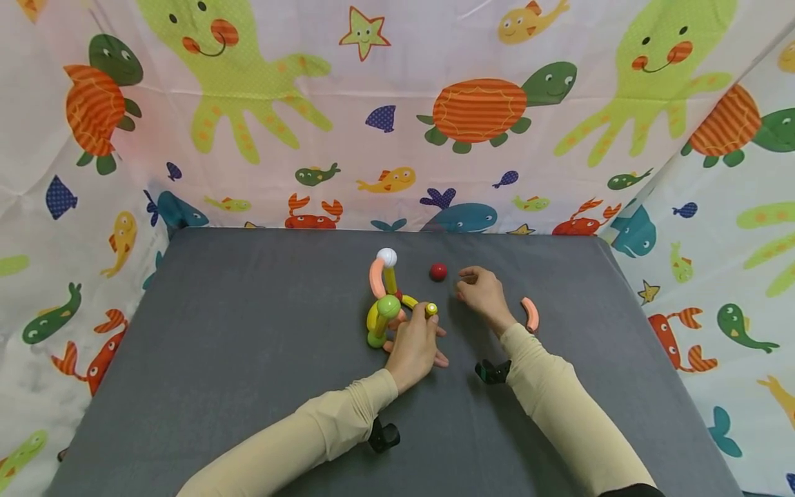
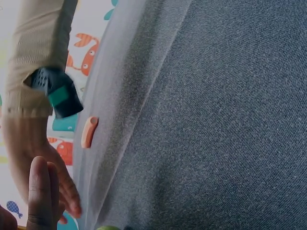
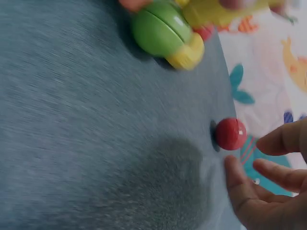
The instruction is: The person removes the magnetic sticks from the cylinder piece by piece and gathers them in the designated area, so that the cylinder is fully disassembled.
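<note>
A printed cloth [image 1: 348,148] stands behind the far edge of the desk [image 1: 261,310] and along its left and right sides. On the desk, right around its middle, is an assembly of balls and sticks [image 1: 388,306], running from far to near. The left hand [image 1: 412,348] is at its near right side, with a held stick [image 1: 431,309] at the fingers. Farther back and to the right of the assembly lies a loose ball [image 1: 438,272]; the right hand [image 1: 483,293] is just right of it, apart. Right of that hand, beside the right sleeve [image 1: 553,386], lies a curved piece [image 1: 531,314].
</note>
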